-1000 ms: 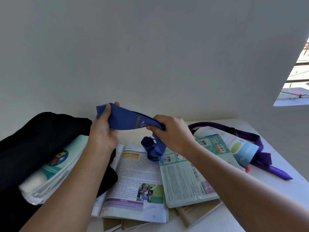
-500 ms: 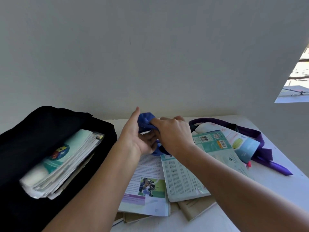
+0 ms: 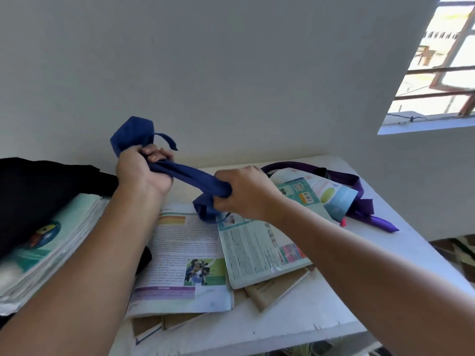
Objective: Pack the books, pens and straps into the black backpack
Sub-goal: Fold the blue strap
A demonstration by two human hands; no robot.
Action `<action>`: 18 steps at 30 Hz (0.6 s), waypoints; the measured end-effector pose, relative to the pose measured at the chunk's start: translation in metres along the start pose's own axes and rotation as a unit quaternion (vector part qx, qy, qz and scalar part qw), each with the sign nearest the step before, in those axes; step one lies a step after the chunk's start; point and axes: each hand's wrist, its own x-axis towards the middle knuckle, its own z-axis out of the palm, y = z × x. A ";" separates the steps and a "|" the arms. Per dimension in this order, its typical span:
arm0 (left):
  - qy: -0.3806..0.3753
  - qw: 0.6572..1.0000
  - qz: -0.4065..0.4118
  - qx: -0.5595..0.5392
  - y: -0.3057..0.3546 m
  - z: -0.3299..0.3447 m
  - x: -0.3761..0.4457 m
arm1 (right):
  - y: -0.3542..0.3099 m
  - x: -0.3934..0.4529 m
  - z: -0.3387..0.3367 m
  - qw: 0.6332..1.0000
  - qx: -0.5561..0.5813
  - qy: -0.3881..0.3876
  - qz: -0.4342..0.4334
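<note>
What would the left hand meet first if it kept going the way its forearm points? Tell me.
Probably nothing near: the left hand, gripping the blue strap, points up and away toward the bare white wall. The way looks free until that wall, though depth is unclear.

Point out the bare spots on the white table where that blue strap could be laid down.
Bare white table shows along the near edge, in front of the open books, and at the right between the purple strap and the edge. The middle is crowded with overlapping books; the black backpack fills the left.
</note>
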 end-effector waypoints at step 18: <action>0.068 0.988 0.002 -0.139 -0.008 -0.019 0.004 | 0.015 -0.016 0.017 0.999 0.043 0.000 0.000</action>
